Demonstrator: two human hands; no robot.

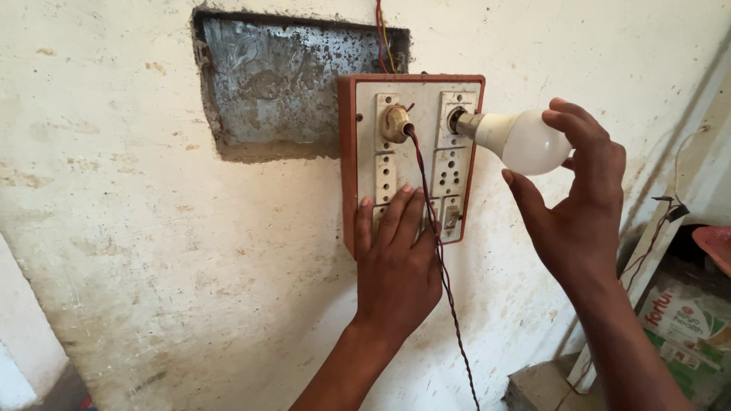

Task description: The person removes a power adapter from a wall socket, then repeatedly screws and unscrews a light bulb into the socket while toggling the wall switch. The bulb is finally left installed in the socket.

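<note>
Head view: right hand (582,194) grip holds white bulb (525,141) in switchboard (411,152); left hand (396,266) lies flat, grip wide, on it.

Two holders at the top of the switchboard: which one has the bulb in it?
The right holder, where the white bulb sits, gripped by the right hand. The left holder only has a twisted wire hanging from it. The left hand presses the board.

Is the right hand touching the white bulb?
Touching. The head view shows the right hand with fingers curled over the white bulb.
</note>
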